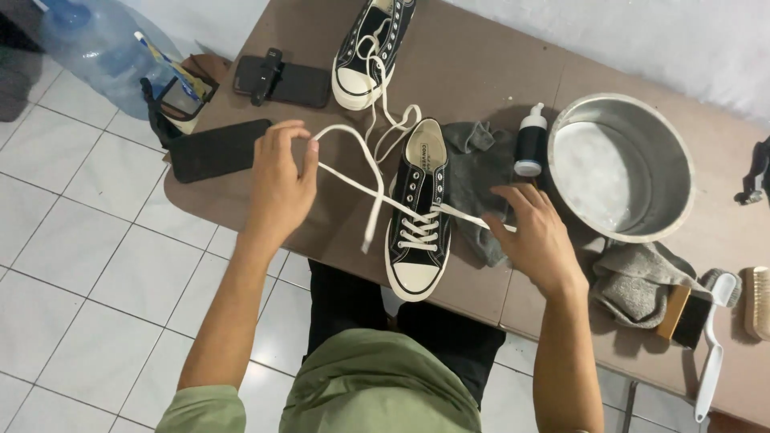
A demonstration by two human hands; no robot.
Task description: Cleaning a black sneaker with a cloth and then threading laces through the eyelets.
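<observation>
A: Lying near the front edge of the brown table (481,72), toe toward the person, is a black canvas sneaker (418,210) with a white rubber toe cap and a cream insole. Its white shoelace (357,172) is crossing the lower eyelets, and both loose ends are being drawn outward.

B: How are the hands gripping?

A: The left hand (281,180) is pinching one lace end between thumb and fingers, raised to the left of the shoe. The right hand (539,240) is closing on the other lace end, to the right of the shoe, over a grey cloth (473,172).

B: What is surrounding the shoe?

A: A second matching sneaker (373,48) is lying farther back with its own lace trailing. Two dark phones (216,148) (282,80) are resting to the left. The table is standing on a white tiled floor (88,265) beside a pale wall (642,40).

B: And the containers?

A: A round metal basin (622,164) is holding soapy water. A small dark bottle (530,140) with a white cap is standing just beside it. A large clear water jug (96,56) is standing on the floor. Another grey cloth (638,277) and brushes (714,345) are lying at the right.
</observation>
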